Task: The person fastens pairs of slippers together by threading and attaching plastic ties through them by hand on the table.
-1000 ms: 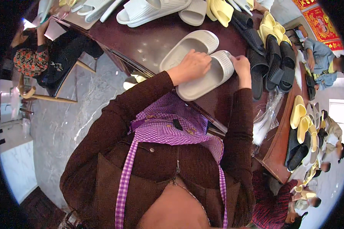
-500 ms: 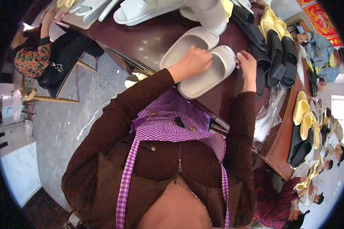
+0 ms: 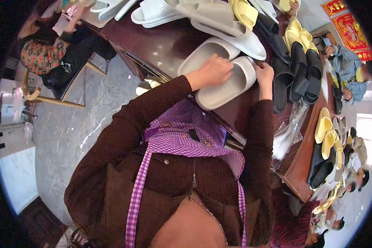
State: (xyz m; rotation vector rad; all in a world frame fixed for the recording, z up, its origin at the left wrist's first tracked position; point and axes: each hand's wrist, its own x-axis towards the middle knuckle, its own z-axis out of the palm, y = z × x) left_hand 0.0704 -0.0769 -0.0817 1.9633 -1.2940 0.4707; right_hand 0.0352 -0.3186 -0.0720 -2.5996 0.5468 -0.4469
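Note:
A beige slipper (image 3: 220,93) with a ribbed strap lies near the table's front edge, its open heel toward me. My left hand (image 3: 214,72) reaches over its inner edge beside the strap, fingers curled closed against it; the fingertips are partly hidden. At the strap's right end my right hand (image 3: 264,74) has its thumb and fingers bent in against the slipper's edge. Just behind the left hand is a second beige slipper (image 3: 194,58), lying alongside the first. Beyond these, a pale grey-beige slipper (image 3: 223,25) rests at an angle near the first slipper's strap.
The dark red table (image 3: 144,45) also bears white slippers (image 3: 157,14), a yellow slipper (image 3: 244,13) and several black slippers (image 3: 282,84). Clear plastic bags (image 3: 287,132) hang by the right side. A person (image 3: 45,56) sits at far left; other people are to the right.
My right hand has moved in to the slipper's strap edge from slightly apart. The left hand stays at the same slipper. The pale slipper beyond now reaches further right, toward the strap.

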